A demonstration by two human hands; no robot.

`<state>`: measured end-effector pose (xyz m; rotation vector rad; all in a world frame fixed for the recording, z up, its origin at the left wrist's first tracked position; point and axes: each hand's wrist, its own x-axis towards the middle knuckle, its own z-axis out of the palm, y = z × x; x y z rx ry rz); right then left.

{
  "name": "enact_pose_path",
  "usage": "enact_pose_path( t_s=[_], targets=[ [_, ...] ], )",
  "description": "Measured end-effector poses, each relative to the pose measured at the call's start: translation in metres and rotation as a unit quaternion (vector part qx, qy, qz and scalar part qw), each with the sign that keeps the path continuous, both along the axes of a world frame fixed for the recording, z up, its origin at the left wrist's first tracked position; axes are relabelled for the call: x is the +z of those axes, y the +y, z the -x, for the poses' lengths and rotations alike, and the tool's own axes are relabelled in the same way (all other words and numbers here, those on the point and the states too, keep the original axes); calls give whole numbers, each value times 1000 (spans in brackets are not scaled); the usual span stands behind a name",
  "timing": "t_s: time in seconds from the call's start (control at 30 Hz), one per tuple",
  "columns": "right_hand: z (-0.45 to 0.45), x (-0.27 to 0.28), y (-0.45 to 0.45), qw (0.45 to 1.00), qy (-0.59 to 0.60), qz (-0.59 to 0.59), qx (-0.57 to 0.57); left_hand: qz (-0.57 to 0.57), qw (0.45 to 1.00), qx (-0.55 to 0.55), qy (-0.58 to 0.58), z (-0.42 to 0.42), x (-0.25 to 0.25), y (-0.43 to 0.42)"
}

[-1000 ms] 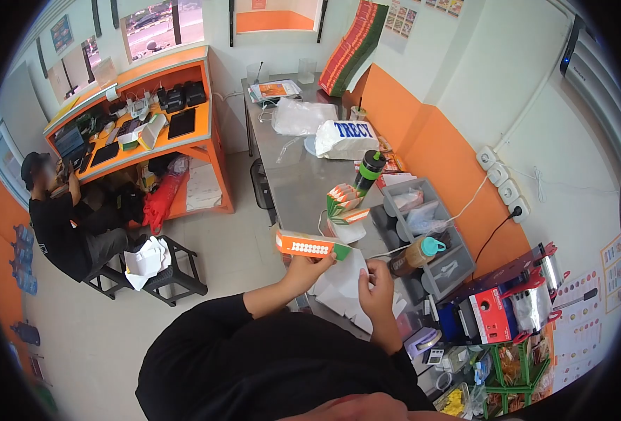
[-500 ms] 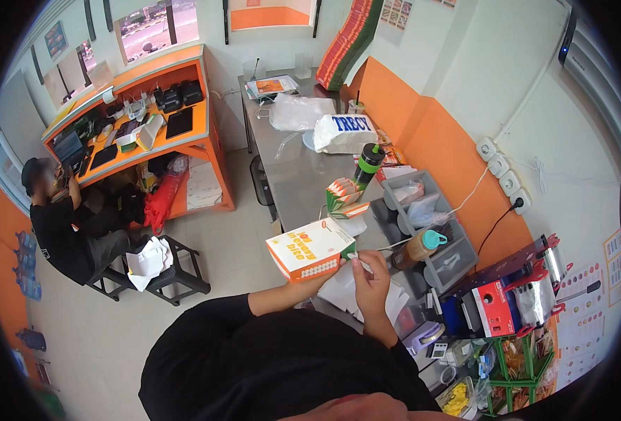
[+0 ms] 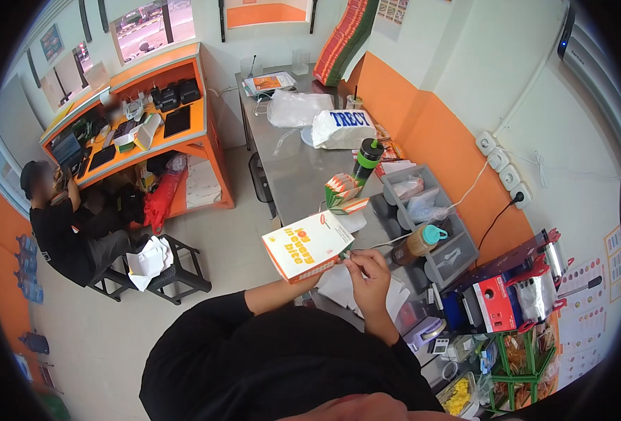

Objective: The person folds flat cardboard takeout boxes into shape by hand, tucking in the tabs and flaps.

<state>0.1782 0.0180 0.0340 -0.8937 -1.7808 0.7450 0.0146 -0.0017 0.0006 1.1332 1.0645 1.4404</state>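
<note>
A white and orange cardboard food box, printed "joy in every bite", is held up in front of my body, over the near edge of the steel table. My left hand supports it from below, its fingers mostly hidden behind the box. At the box's right end, my right hand pinches the small green end flap between thumb and fingers. Just beyond the box stands a stack of folded orange and green cartons. White paper sheets lie on the table beneath my hands.
On the steel table stand a black and green bottle, a white "TRECY" pack and a grey organizer. A red-fronted sealing machine is at right. A seated person is at left, near a black stool.
The box has tilted and shifted slightly left. My right hand's fingers have closed in nearer to the box's end flap. The seated person stays in place.
</note>
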Motion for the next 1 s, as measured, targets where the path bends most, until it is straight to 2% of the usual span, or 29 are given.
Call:
enact_pose_path(
  t_s=[0.03, 0.1, 0.3, 0.43, 0.53, 0.6, 0.67, 0.73, 0.77, 0.8, 0.83, 0.87, 0.9, 0.93, 1.0],
  targets=[
    [1, 0, -1, 1000, 0, 0, 0, 1, 1000, -1, -5, 1, 1, 0],
    [5, 0, 0, 975, 187, 105, 56, -1, 1000, -1, -11, 1, 1, 1],
    [2, 1, -1, 988, 111, 86, 69, -10, 1000, 2, -19, 2, 1, -4],
    [1, -14, 3, 987, 96, 77, 106, -15, 999, -9, -49, 0, 3, -6],
    [13, -10, -2, 985, 110, 17, 128, -12, 996, -19, -82, 3, 2, -5],
    [22, -3, -14, 992, 63, 26, 102, -4, 996, -16, -87, 9, 3, -3],
    [18, -24, -11, 993, 14, 24, 114, 2, 997, 2, -74, 8, 3, -2],
    [25, -27, -10, 990, 96, 36, 101, -122, 991, 10, 49, 9, 5, -4],
    [17, -23, -12, 993, 52, 38, 97, -168, 958, 18, 232, 14, -3, -4],
    [14, -19, -13, 993, 50, 37, 100, -169, 958, 20, 231, 15, 4, -7],
    [10, -17, -14, 990, 26, 111, 79, -219, 929, 16, 298, 16, 17, -13],
    [13, -22, -15, 989, 49, 125, 59, -266, 893, 11, 363, 16, 24, -17],
    [16, -26, -16, 987, 73, 137, 39, -276, 887, -7, 370, 14, 8, -11],
    [16, -34, -12, 987, 72, 137, 40, -276, 887, -5, 370, 15, 13, -15],
    [8, -52, -5, 971, 118, 205, 44, -249, 841, -45, 478, 19, 27, -25]
  ],
)
